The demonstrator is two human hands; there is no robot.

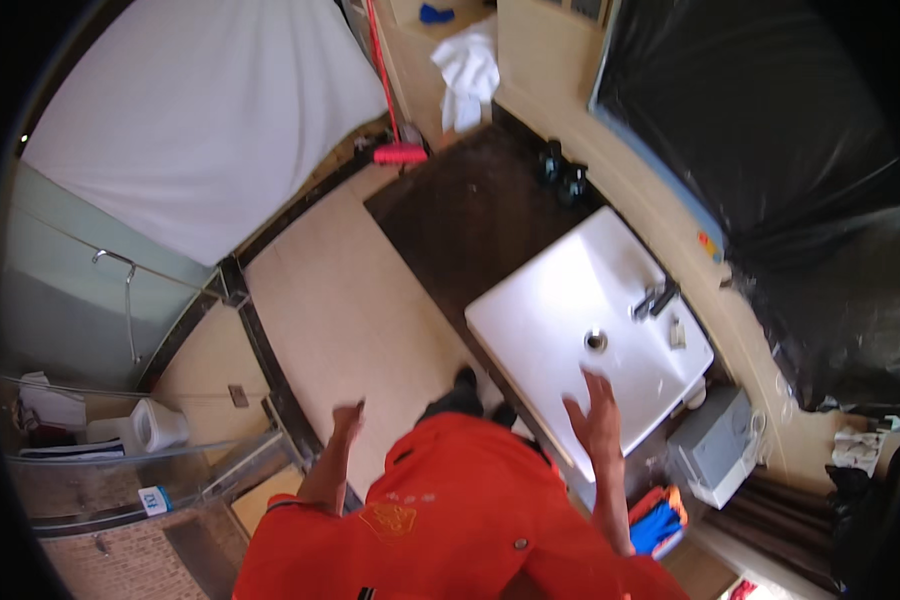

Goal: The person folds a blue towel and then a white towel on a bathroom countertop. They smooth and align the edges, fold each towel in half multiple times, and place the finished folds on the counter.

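A white rectangular washbasin (547, 300) on a dark counter (457, 202) lies in front and to the right. Over its near side is my right hand (596, 420), fingers spread and slightly blurred, holding nothing. Whether it touches the basin cannot be told. The round drain (595, 341) is just beyond its fingertips, and a dark tap (654, 300) stands at the basin's far right. A small pale object (677, 333) rests beside the tap. My left hand (349, 416) hangs above the beige floor, its fingers curled; a small dark tip shows at them, too unclear to name.
A grey box-shaped appliance (712, 435) stands right of the basin, with blue and orange cloths (660, 521) nearby. Dark bottles (566, 176) stand on the counter. A red broom (400, 154) leans beyond. At left are a glass partition (142, 469) and a toilet (157, 426).
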